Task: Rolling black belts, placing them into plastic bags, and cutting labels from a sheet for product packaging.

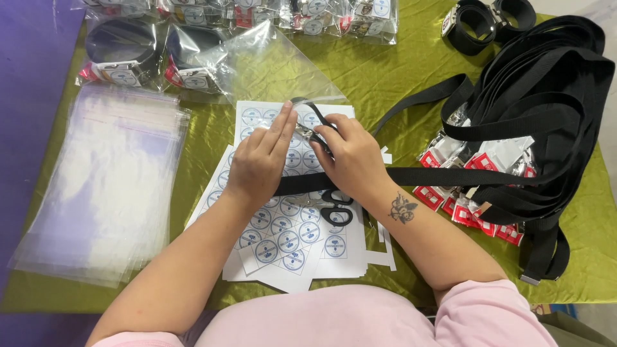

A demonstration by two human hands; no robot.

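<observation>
My left hand [260, 157] and my right hand [350, 154] meet over a sheet of round blue-and-white stickers [283, 234]. Together they hold the end of a black webbing belt [443, 175]. The buckle end [307, 114] curls up between my fingertips. The strap runs right from under my palms to a pile of black belts [546, 96]. Black-handled scissors [334, 209] lie on the sticker sheets just below my right hand.
A stack of clear plastic bags [106, 186] lies at left on the green cloth [385, 71]. One loose clear bag [270, 67] and bagged belts [125, 54] sit at the back. Red-and-white tags [463, 205] lie under the belt pile.
</observation>
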